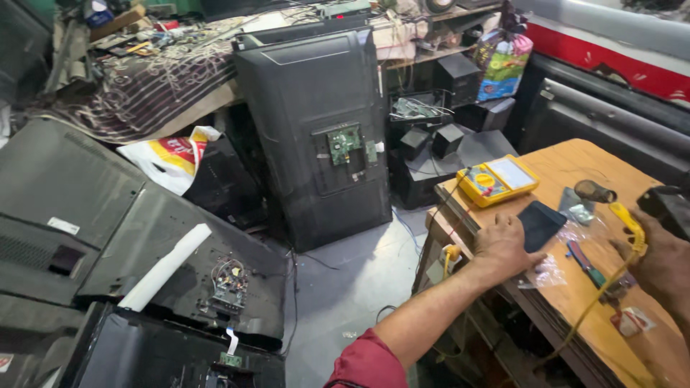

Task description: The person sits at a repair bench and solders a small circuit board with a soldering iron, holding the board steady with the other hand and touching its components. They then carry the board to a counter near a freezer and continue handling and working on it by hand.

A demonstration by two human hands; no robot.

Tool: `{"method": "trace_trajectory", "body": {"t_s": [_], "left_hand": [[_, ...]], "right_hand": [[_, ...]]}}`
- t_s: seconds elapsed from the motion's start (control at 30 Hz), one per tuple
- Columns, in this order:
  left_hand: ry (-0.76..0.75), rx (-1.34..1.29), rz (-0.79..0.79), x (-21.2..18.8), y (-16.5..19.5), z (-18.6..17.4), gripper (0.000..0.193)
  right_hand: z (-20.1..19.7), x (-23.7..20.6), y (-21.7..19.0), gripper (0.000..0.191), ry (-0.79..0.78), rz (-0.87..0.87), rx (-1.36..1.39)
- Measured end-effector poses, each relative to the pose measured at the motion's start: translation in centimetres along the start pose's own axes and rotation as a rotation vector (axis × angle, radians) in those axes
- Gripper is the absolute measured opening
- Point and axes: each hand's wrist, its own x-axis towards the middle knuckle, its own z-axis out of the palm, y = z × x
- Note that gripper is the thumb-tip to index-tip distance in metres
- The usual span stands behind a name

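Far left, off the bench: flat-panel television backs lie on the floor, a white rolled tube (pixel 165 266) resting across one of them. Another television (pixel 316 136) stands upright, back panel facing the camera, a green circuit board (pixel 344 143) exposed near its middle.

Wooden workbench (pixel 575 162), right half of view. At its far left corner sits a yellow multimeter (pixel 497 179), long axis running along the far edge, display end toward the right.

Left hand (pixel 505 246) lies near the bench's left edge, palm down, fingers bent over the near end of a dark flat rectangular device (pixel 540 223). The hand touches it; cannot tell whether it truly clamps the device or just presses on it. The device lies flat on the wood, long axis running from the hand up and away toward the far right, free end pointing at the bench's far side.

Just right of the device: a small clear plastic bag (pixel 579 213) and a red-and-teal-handled tool (pixel 586 263) lying on the wood, long axis diagonal.

Right hand (pixel 658 259), at the right edge of the view, is closed around a yellow-handled soldering iron (pixel 629 223). The iron's long axis tilts up and to the left, its top end pointing toward the bench's far side; a yellow cord (pixel 589 309) trails down toward the near edge.
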Motion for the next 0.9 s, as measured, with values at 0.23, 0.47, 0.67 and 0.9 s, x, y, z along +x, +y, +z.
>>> {"method": "trace_trajectory", "body": {"t_s": [0.23, 0.47, 0.67, 0.9], "left_hand": [[0.168, -0.742, -0.035, -1.9, -0.5, 0.2, 0.079], [-0.311, -1.73, -0.42, -6.0, 1.0, -2.1, 0.052], [-0.449, -1.831, -0.429, -10.1, 5.0, -3.6, 0.039], [-0.57, -1.788, -0.308, -12.5, 9.9, -4.1, 0.035]], "right_hand": [[3.1, 1.0, 1.2, 0.021, 0.066, 0.019, 0.39], [-0.3, -5.1, -1.6, 0.019, 0.138, 0.248, 0.699], [-8.4, -15.1, -11.3, 0.016, 0.235, 0.237, 0.896], [-11.3, -18.4, -14.1, 0.015, 0.236, 0.278, 0.681]]}}
